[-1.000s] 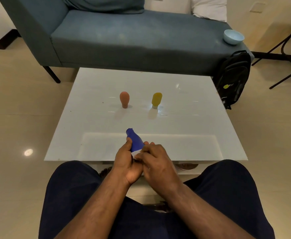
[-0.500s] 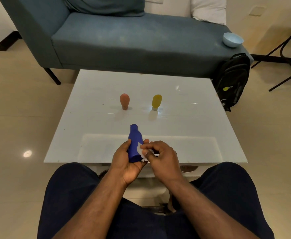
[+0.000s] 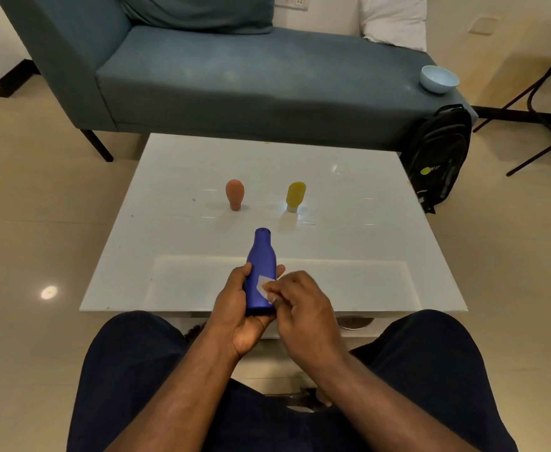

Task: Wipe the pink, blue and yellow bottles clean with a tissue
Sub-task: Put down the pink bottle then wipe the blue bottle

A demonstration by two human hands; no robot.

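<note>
Head view: left hand [image 3: 235, 308] grips the blue bottle [image 3: 260, 275] over the near edge of the table [image 3: 365, 256], neck pointing away; a second ago it was tilted lower, now it is raised. Right hand [image 3: 303, 305] pinches the tissue [image 3: 265, 286] against its side, moved up from the base. Blue wipe looks mid-way; pink bottle [image 3: 234, 194] and yellow bottle [image 3: 295, 196] stand untouched mid-table.
</note>
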